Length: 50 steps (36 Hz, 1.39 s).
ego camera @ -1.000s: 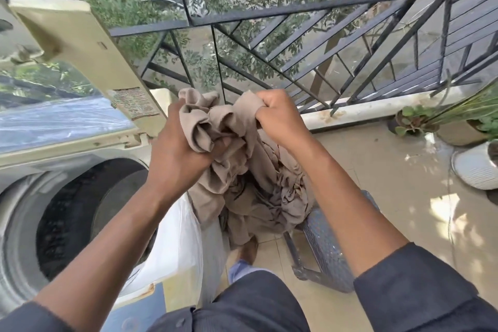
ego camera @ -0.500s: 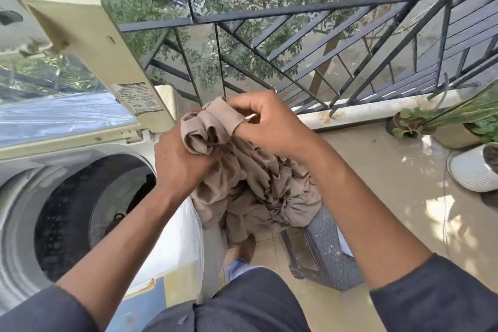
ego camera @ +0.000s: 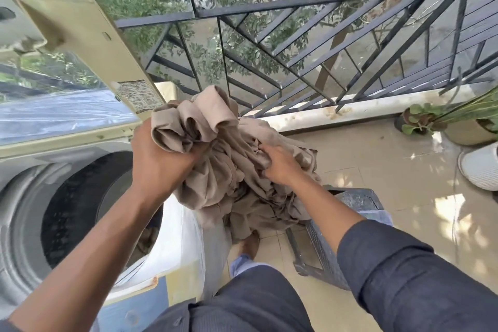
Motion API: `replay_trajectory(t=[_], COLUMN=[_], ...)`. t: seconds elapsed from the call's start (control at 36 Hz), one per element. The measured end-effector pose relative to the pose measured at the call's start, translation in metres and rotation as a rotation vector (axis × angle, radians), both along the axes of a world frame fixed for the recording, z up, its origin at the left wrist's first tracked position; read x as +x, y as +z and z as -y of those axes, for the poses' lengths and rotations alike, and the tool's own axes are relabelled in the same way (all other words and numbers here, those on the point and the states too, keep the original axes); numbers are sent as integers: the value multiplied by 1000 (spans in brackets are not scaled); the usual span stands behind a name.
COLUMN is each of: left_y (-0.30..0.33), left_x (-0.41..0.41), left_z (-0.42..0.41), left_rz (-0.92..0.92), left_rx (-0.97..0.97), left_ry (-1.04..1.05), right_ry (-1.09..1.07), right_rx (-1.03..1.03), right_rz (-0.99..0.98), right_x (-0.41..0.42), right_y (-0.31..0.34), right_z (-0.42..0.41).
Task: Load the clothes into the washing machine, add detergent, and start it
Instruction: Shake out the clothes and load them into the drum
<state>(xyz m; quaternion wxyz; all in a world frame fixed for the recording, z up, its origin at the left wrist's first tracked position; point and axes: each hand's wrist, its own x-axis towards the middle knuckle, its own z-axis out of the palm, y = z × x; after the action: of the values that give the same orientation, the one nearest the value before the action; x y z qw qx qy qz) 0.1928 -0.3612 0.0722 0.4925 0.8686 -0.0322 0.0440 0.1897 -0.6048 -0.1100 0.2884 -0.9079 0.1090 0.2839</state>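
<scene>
Both hands grip the beige garment (ego camera: pixel 229 170): left hand (ego camera: pixel 161 162) bunches its upper folds at nine o'clock, beside the washing machine's (ego camera: pixel 24 197) open drum; right hand (ego camera: pixel 280 167), higher half a second ago, now clutches lower cloth at three o'clock.

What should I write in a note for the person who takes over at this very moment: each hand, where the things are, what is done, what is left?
Left hand: grips the bunched top of the beige clothes, beside the drum opening.
Right hand: grips a lower fold of the same bundle.
Clothes: held in the air between the washing machine and the grey basket on the floor; the lower part hangs toward the basket.
Machine: lid is up, drum open.
Done: bundle lifted.
Left: drop it into the drum, add detergent (none in view), close the lid, start.
</scene>
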Motion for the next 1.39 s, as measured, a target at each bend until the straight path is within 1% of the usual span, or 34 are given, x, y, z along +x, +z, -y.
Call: replay_trajectory(t=[0.11, 0.17, 0.22, 0.28, 0.36, 0.5, 0.61, 0.67, 0.75, 0.81, 0.86, 0.92, 1.0, 1.08, 1.14, 1.19, 1.25, 1.31, 1.33, 1.39], left_y=[0, -1, -3, -5, -12, -21, -27, -32, -39, -41, -40, -35, -28, -27, -23, -17, -9, -2, 1, 8], left_x=[2, 3, 4, 3, 4, 2, 1, 1, -1, -1, -3, -5, -6, -2, 3, 7, 10, 11, 11, 11], left_z=[-1, -1, -1, 0, 1, 4, 7, 8, 11, 16, 24, 30, 28, 24, 21, 18, 17, 17, 17, 18], left_rz=[-16, -22, -14, -13, -40, -72, -107, -150, -264, -251, -183, -114, -67, -61, -52, -50, -47, -40, -34, -30], left_rx=[15, 20, 17, 11, 30, 60, 120, 115, 15, -39, -67, -81, 41, 81, 52, 25, -1, -42, -64, -117], left_ry=[26, 30, 24, 15, 2, -14, -87, -131, -182, -218, -212, -129, 19, 71, 105, 129, 150, 165, 169, 177], right_ry=[15, -28, -128, -233, -350, -512, -522, -514, -481, -440, -360, -270, -173, -89, -87, -170, -255, -258, -215, -89], right_rx=[-114, -102, -58, 8, 170, 481, 663, 734, 809, 823, 787, 731, 682, 688, 667, 647, 541, 353, 253, 75], right_rz=[71, 93, 122, 194, 317, 409, 445, 482, 534, 571, 621, 662, 678, 612, 583, 556, 535, 461, 386, 171], right_x=[-5, -7, -8, -8, -4, -1, -5, -7, -10, -11, -14, -17, -16, -9, -6, -5, -7, -14, -19, -31], right_y=[-3, 1, 11, 25, 51, 105, 151, 168, 188, 200, 210, 217, 226, 230, 226, 212, 186, 152, 134, 101], right_z=[-10, -14, -17, -19, -19, -15, -19, -20, -24, -32, -42, -49, -47, -36, -28, -21, -16, -9, -6, -3])
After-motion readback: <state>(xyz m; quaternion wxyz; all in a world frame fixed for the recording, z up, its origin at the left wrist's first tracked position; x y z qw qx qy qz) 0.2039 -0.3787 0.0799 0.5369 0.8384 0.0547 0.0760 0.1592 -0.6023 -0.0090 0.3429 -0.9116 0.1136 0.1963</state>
